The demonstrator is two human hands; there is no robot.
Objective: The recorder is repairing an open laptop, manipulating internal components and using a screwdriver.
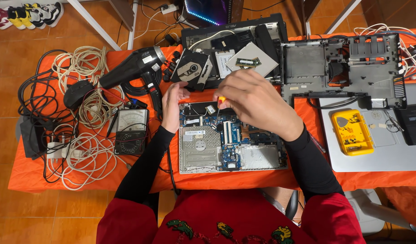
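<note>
here right hand point(257, 101) grip clamped on screwdriver point(220, 102) over motherboard point(230, 142); left hand point(172, 106) open beside.

Bare orange tablecloth point(307, 113) right of motherboard point(230, 142); heat gun point(135, 68), multimeter point(131, 131) crowding left.

single head-worn view, looking steeply down from above, fairly near, over the orange table point(45, 174)

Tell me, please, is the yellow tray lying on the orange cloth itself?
No, the yellow tray lies on the grey laptop lid, which covers the orange cloth at that end of the table.
</note>
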